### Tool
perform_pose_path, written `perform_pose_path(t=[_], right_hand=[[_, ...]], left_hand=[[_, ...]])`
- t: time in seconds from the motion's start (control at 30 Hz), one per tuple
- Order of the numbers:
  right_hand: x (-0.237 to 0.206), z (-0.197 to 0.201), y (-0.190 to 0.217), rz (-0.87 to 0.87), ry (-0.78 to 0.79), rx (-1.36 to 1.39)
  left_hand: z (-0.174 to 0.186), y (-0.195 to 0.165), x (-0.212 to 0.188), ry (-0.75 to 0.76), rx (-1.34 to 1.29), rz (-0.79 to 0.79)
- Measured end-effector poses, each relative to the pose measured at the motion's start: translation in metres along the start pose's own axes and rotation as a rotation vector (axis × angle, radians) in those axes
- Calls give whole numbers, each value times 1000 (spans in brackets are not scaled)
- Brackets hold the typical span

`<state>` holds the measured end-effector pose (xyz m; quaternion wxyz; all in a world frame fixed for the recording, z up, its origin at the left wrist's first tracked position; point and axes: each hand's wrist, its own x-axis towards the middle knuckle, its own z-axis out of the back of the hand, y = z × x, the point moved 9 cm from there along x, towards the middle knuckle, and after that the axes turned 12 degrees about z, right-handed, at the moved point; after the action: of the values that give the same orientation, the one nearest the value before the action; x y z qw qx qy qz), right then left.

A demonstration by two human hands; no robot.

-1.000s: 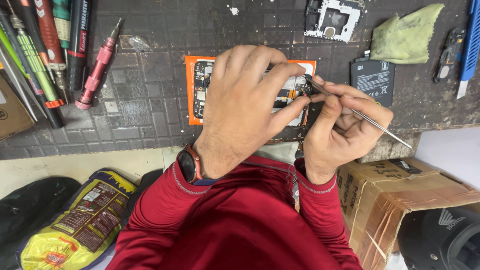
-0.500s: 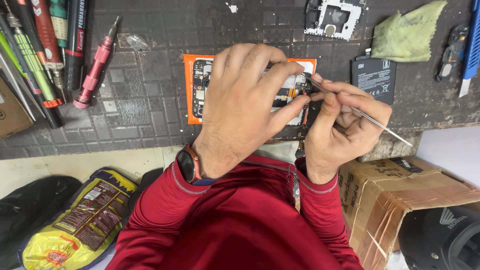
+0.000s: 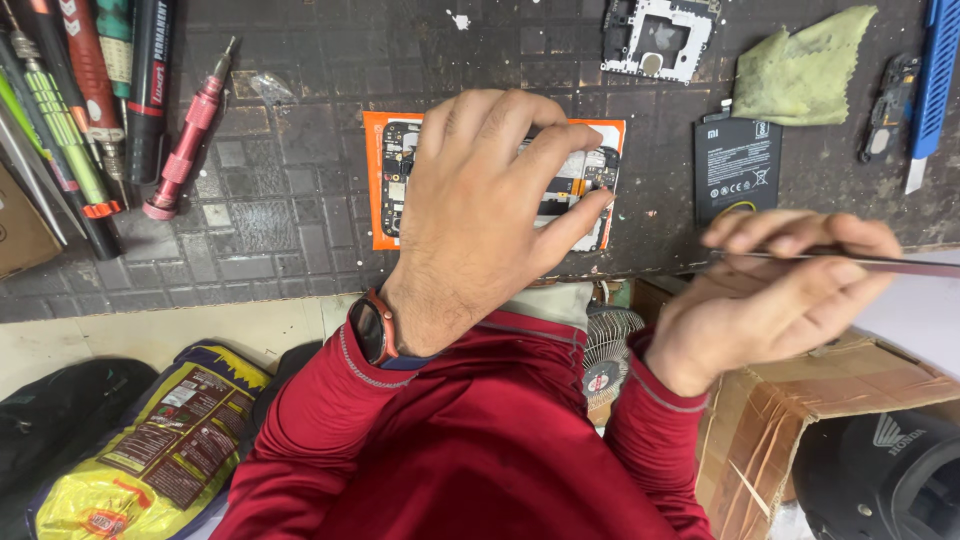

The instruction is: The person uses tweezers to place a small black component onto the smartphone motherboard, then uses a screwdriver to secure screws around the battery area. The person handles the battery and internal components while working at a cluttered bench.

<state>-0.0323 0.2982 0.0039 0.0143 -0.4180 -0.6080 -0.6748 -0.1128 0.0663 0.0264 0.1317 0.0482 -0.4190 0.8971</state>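
The dark, gridded work surface (image 3: 300,220) fills the upper part of the view, and its near edge runs just above the person's red sleeves (image 3: 470,440). Below that edge sit a cardboard box (image 3: 800,420) on the right and a yellow printed bag (image 3: 150,460) on the left.

On the surface, near its front edge, lies the opened phone (image 3: 388,180) in its orange frame, circuit side up. The left hand (image 3: 480,220) lies over the phone's middle with the fingers (image 3: 560,145) spread and bent, their tips pressing down on the right half of the phone; the thumb tip reaches the lower right corner. Only the phone's left end and its far right edge show past the hand. A dark watch with an orange rim (image 3: 372,328) sits on that wrist.

The right hand (image 3: 770,290) is off to the right of the phone, well clear of it, hovering at the surface's front edge. It is blurred, and its fingers are pressed together, pinching slim metal tweezers (image 3: 900,263) that point rightward, away from the phone.

A black battery (image 3: 737,165) lies just right of the phone. Farther back are a silver metal frame part (image 3: 660,40) and a yellow-green cloth (image 3: 800,65). A pink screwdriver (image 3: 190,135) and a row of markers and tools (image 3: 90,100) lie at left.
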Motion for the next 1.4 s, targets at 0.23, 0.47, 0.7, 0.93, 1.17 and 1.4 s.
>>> perform_pose_path(t=[0.23,0.47,0.7,0.93,1.17,1.4], right_hand=[[19,45,10,312,337,-935],[62,76,16,138,282,-1016],[84,90,31,276,224,-1120],[115,125,12,231,195,-1097],[123,121,-1,163,198,-1134],[105,72,28,164,328,-1285]], left_hand=[[-8,1,-16,-20,-25,24],[13,-27,-7,-18,-33,31],[43,-51,4,-25,-32,12],[62,-54,6,-25,-41,20],[62,-51,4,-25,-57,34],[63,-50,6,-5,-55,40]])
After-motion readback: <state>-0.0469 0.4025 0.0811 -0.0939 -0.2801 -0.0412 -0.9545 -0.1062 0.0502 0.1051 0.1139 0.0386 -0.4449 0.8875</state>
